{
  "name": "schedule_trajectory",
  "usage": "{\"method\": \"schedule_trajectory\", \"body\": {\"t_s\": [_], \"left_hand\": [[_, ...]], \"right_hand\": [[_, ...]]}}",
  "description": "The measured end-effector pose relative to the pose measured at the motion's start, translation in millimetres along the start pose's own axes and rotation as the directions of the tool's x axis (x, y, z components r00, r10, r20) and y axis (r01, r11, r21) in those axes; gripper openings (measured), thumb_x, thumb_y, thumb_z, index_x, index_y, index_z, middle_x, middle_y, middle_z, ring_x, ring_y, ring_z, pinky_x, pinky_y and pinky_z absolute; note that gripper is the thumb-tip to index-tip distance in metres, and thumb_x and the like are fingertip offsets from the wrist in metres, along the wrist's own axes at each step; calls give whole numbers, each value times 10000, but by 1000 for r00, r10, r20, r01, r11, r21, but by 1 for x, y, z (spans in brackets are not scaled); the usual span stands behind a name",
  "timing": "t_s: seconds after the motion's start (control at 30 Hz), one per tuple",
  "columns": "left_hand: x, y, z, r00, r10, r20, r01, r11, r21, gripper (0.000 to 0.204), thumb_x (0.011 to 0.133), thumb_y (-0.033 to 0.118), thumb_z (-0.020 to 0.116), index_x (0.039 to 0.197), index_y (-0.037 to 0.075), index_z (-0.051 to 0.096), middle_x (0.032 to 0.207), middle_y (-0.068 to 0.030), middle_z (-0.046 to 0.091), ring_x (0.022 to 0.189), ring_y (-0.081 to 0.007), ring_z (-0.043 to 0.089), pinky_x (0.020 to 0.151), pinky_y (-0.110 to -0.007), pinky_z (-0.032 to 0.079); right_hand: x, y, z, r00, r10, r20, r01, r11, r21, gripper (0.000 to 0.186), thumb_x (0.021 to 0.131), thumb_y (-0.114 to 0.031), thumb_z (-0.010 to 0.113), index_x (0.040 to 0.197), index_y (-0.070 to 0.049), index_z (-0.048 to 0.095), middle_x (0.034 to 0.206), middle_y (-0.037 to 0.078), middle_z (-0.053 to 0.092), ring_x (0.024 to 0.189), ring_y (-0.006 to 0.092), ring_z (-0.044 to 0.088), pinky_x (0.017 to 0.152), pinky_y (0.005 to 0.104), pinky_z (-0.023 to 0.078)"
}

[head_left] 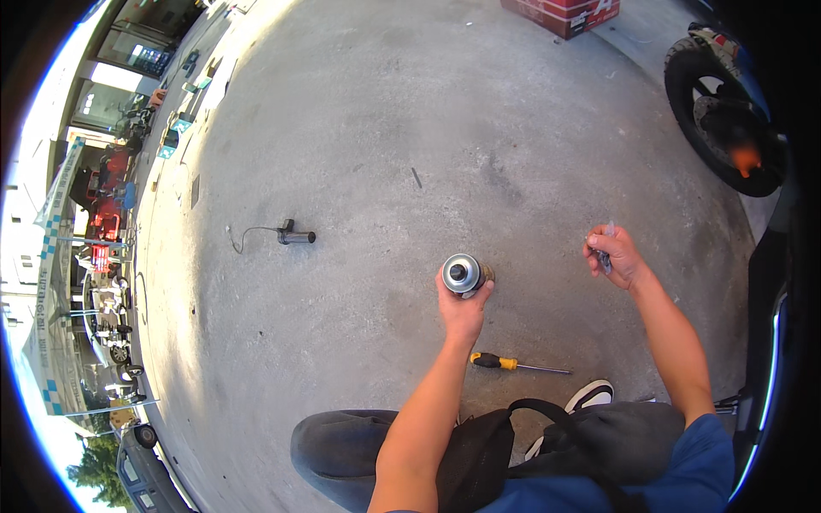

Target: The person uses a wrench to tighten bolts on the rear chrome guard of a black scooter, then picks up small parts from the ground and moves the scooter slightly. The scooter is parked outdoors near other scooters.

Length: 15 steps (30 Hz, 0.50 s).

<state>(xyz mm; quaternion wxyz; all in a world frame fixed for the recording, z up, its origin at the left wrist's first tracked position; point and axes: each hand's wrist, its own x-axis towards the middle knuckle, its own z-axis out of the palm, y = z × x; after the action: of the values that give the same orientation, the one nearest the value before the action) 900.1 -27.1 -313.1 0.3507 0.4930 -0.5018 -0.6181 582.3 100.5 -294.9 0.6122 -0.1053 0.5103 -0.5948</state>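
Note:
My left hand (462, 308) is closed round an upright spray can (462, 274), seen from above with its silver top and black nozzle, at the middle of the view. To the right, my right hand (617, 256) grips a small translucent and dark object (605, 253) that I cannot make out clearly. A yellow-and-black screwdriver (496, 361) lies on the concrete just below the can, its shaft pointing right. Off to the left, a small black cylindrical part (296, 236) lies on the ground with a thin cable attached.
Grey concrete (385, 128) surrounds me. At the upper right stand a red box (560, 15) and a vehicle's black wheel (701, 111), with a dark frame at the right edge. Far left are a canopy (51, 325), parked red vehicles (109, 205), a grey car (141, 470) and storefronts.

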Motion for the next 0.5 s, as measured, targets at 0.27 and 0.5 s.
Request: {"method": "schedule_trajectory", "body": {"t_s": [0.27, 0.5], "left_hand": [[-13, -21, -9, 991, 129, -33, -120, 974, 194, 875, 761, 40, 894, 1484, 39, 402, 1361, -113, 584, 1244, -261, 601, 1062, -394, 499], [-62, -35, -13, 813, -582, 26, 581, 806, -116, 654, 999, 354, 676, 1439, -62, 429, 1399, -278, 549, 1301, -359, 582, 1111, -475, 482]], "right_hand": [[-11, 17, 46, 993, 26, 114, -1, 977, -212, 132, 946, -121, 692, 910, -5, 642, 774, 94, 692, 593, 182, 680, 504, 351, 576], [-28, 46, 90, 979, 5, 203, 79, 911, -404, 124, 955, -117, 693, 918, -4, 658, 769, 82, 701, 604, 174, 686, 543, 313, 567]]}}
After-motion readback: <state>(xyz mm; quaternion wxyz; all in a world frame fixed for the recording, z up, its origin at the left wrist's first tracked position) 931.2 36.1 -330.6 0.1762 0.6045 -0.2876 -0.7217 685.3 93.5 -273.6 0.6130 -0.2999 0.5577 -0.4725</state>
